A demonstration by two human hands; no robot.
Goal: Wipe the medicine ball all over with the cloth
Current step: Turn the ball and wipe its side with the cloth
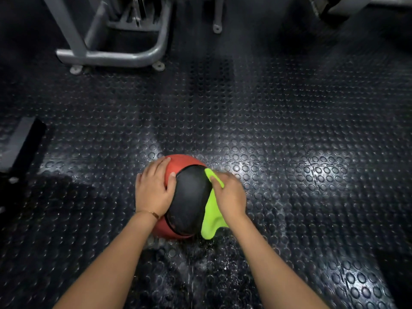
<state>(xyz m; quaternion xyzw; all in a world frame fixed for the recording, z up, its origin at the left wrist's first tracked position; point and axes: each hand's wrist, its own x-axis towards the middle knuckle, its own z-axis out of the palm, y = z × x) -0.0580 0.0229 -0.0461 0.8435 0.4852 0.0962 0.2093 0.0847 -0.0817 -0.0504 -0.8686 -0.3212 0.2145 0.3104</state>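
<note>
Left hand (pixel 153 188) lies flat on the left flank of the medicine ball (pixel 191 197), fingers spread over the red panel and thumb reaching the edge of the black one; a thin bracelet (pixel 153 214) sits at the wrist. The ball rests on the floor, straight below the camera. On the ball's right flank a lime-green cloth (pixel 211 216) is draped, one corner poking up past the thumb and a loose tail hanging toward the floor. The right hand (pixel 229 195) lies palm-down on it, fingers close together, pressing the cloth against the ball rather than pinching it.

To do this pass well, the left hand should brace firmly so the ball does not roll off, while the right drags the cloth in overlapping strokes along the curve. The black centre panel and the underside look untouched by the cloth now, so the ball will probably need turning; the dangling tail is best bunched under the palm to keep it off the floor.

The floor (pixel 289 130) is black rubber with raised round studs, shiny under overhead light. Left of the ball sits a dark piece of equipment (pixel 22 141), and beyond the ball to the left is a grey tubular machine frame (pixel 111 55).
</note>
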